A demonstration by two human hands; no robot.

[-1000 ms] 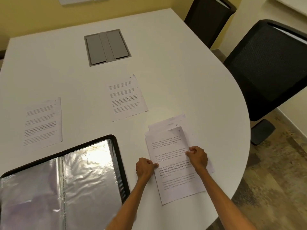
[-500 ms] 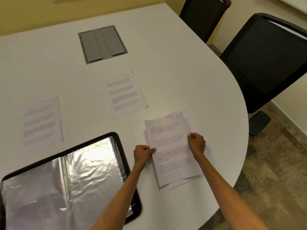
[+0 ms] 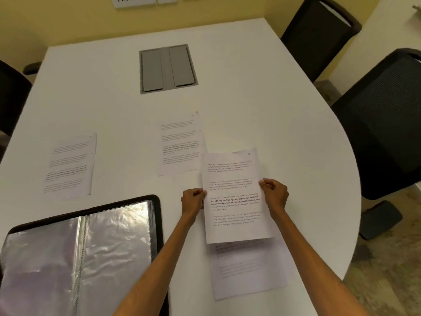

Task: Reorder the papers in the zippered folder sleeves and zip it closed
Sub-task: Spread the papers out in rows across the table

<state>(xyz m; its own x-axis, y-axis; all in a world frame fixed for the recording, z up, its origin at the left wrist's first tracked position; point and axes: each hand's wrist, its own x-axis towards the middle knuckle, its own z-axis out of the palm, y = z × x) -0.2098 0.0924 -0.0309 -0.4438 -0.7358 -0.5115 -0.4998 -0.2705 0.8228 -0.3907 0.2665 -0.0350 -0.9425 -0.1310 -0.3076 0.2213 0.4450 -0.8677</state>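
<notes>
A printed sheet (image 3: pixel 234 197) is lifted off the table. My left hand (image 3: pixel 193 200) pinches its left edge and my right hand (image 3: pixel 274 193) pinches its right edge. Below it, the rest of the paper pile (image 3: pixel 249 270) lies flat near the table's front edge. The black zippered folder (image 3: pixel 157 215) lies open at the lower left, its clear plastic sleeves (image 3: pixel 75 263) showing. Two more printed sheets rest on the table: one at the left (image 3: pixel 69 166) and one in the middle (image 3: pixel 180 144), just beyond the raised sheet.
The white table (image 3: pixel 273 106) curves away at the right edge. A grey cable hatch (image 3: pixel 167 68) sits in its middle. Two black chairs (image 3: pixel 387 124) (image 3: pixel 319 35) stand at the right, another chair (image 3: pixel 11 96) at the left.
Both hands have raised the top sheet off the pile and carried it away from me, uncovering the sheets beneath. The camera has tilted upward.
</notes>
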